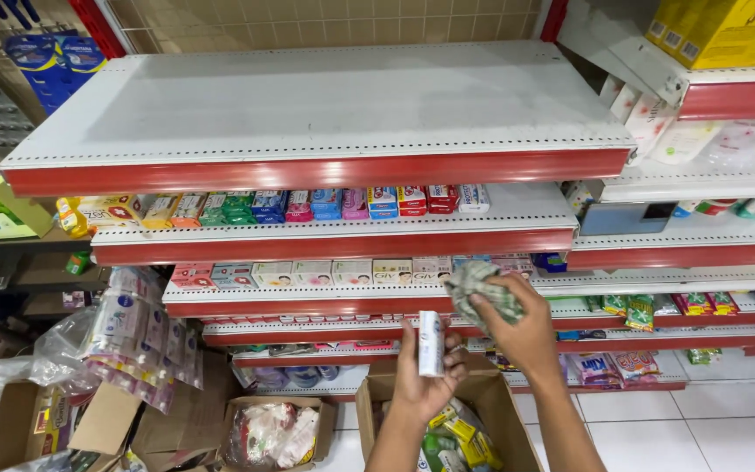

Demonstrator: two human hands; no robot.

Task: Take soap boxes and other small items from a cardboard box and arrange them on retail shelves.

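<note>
In the head view, low and a little right of centre, my left hand [424, 380] comes up from the bottom edge with its fingers wrapped round a small white tube [431, 343], which stands upright in my grip, its top above my fingertips. Just to the right and slightly higher, my right hand [522, 328] is bunched tight on a crumpled green-and-white cloth [481, 293], which bulges out of my fist to the upper left; cloth and tube are near each other but not touching. Directly under both hands, at the bottom centre, an open cardboard box [509, 419] holds yellow and green packets. Left of it a smaller box [321, 418] holds a bag of red-and-white goods, and further left more cartons and a hanging bundle of sachets [137, 336] crowd the lower left. Behind my hands, red-edged shelves [325, 170] step upward through the middle of the frame: the top one is bare white, the next carries a row of small coloured cartons [308, 205], and the one below that a row of pale boxes [308, 274]. White floor tiles [709, 419] show at the lower right.
</note>
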